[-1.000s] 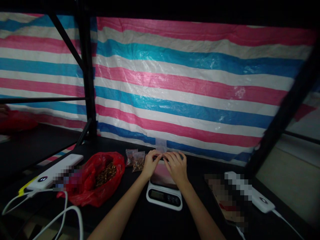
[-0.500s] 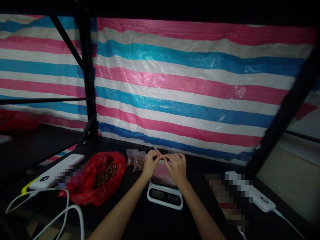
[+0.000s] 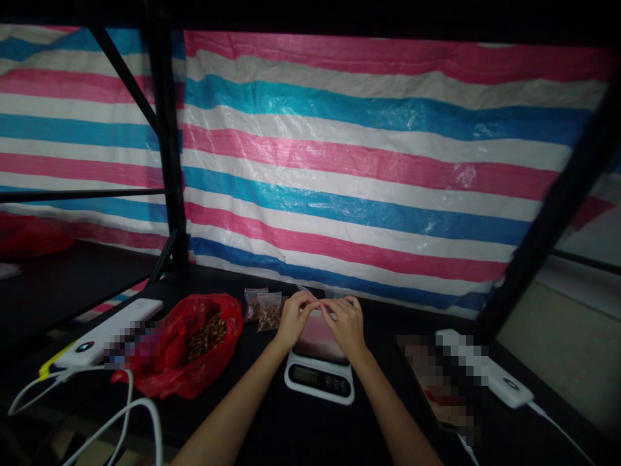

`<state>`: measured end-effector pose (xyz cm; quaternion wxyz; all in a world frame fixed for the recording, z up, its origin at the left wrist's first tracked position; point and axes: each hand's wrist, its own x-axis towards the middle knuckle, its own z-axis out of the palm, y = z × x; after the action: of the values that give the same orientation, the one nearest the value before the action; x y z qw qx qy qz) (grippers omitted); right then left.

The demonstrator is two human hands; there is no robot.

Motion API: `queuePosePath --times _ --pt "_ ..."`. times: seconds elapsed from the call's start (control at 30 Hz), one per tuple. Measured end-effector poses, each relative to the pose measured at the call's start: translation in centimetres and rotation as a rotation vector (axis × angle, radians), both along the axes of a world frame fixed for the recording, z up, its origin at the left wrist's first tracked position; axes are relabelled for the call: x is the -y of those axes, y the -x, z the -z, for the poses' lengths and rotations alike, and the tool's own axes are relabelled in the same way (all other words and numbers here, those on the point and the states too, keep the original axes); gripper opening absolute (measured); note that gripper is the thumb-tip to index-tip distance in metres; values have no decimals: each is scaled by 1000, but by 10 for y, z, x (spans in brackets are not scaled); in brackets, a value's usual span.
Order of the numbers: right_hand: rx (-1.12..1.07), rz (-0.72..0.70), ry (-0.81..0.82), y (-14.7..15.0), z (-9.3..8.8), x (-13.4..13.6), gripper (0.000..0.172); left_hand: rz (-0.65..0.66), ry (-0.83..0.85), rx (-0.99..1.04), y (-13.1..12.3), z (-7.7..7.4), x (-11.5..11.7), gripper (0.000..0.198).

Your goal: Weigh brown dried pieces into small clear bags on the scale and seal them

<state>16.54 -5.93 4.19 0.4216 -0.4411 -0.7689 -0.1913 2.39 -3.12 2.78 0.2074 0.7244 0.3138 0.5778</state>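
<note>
Head view: both forearms reach forward over a black tabletop (image 3: 262, 421), the left hand (image 3: 294, 319) and right hand (image 3: 347, 327) curled, their fingertips (image 3: 306, 301) meeting and pinching the top edge of a thin clear plastic bag (image 3: 317, 336). That glossy bag stands over the platform of a white digital kitchen scale (image 3: 317, 383), though the dim light hides whether it rests there. Just left of the hands lie two small clear bags of brown pieces (image 3: 270, 313). Farther left, a crumpled red plastic bag (image 3: 177, 369) holds more, beside a white power strip (image 3: 109, 333). A striped woven tarp (image 3: 369, 162) hangs along the far side.
</note>
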Motion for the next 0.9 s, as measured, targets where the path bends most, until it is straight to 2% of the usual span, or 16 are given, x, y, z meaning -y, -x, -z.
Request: queuePosePath --times 0.23,0.4,0.5,0.67,0.8,0.9 --pt "0 55 13 0 2 -2 19 -14 -15 -85 -1 -3 3 23" --pt "-139 149 -90 -18 -1 -8 21 -20 -24 -189 -9 0 12 18" --pt "-99 94 -89 -20 -3 -8 19 -74 24 -155 -11 4 10 15" --pt "55 -33 -68 0 0 1 19 -190 66 0 -2 3 1 14" --pt "80 -46 -44 8 2 4 20 -190 33 3 0 1 2 21" --pt "21 -11 -22 4 3 2 21 -206 -17 -45 -3 0 5 24"
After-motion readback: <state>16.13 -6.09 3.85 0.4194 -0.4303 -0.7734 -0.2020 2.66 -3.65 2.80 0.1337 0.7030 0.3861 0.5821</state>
